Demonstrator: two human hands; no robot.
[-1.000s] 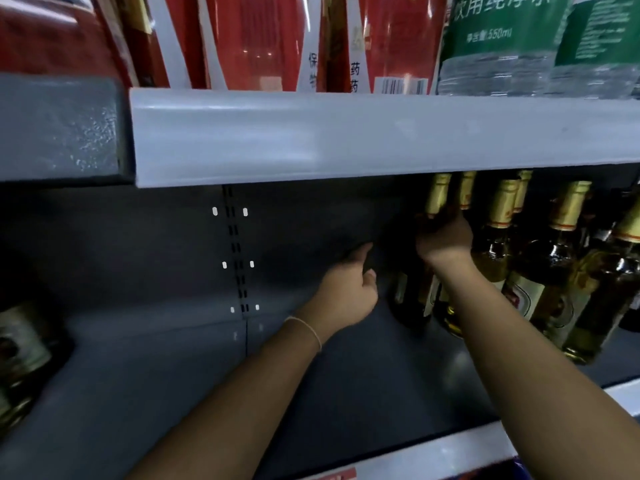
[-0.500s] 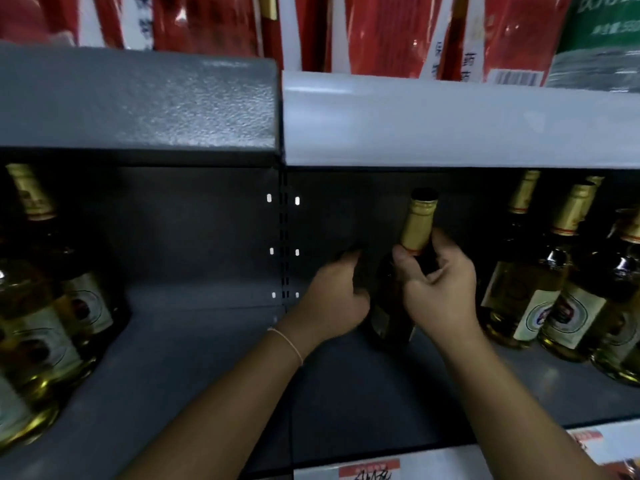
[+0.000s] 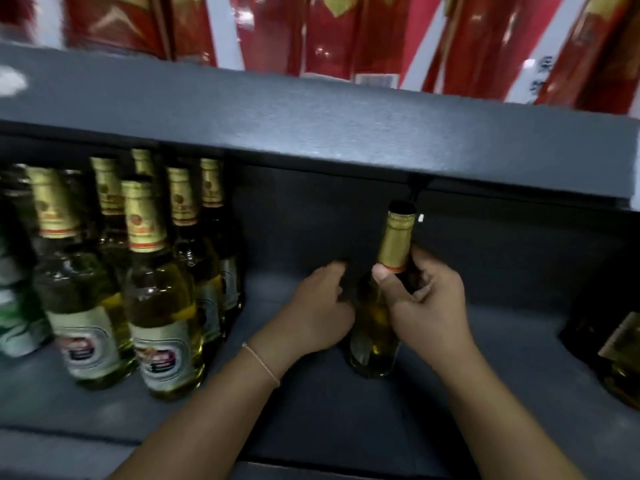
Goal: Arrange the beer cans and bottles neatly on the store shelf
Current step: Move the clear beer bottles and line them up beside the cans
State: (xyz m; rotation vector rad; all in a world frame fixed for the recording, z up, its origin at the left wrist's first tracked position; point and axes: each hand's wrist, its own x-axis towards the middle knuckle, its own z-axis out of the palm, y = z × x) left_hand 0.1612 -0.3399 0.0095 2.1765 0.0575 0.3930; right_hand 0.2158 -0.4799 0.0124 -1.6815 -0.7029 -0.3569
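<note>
Since half a second ago, the held bottle (image 3: 377, 317) has been carried leftward along the shelf (image 3: 311, 410), away from the group now only glimpsed at the right edge and towards the cluster of bottles (image 3: 152, 282) standing at the left. Its gold-foiled neck is pinched by the right hand (image 3: 420, 306), thumb in front and fingers curled behind; its body is steadied by the left hand (image 3: 320, 311), whose fingertips are hidden, so the exact contact probably cannot be told. The base appears to rest on the shelf, though this is uncertain. A knock of the cap against the low upper shelf (image 3: 311, 133), or a tip from the high grip, could be caused. No label writing can be read through the blur; only red-and-white oval emblems are seen.
</note>
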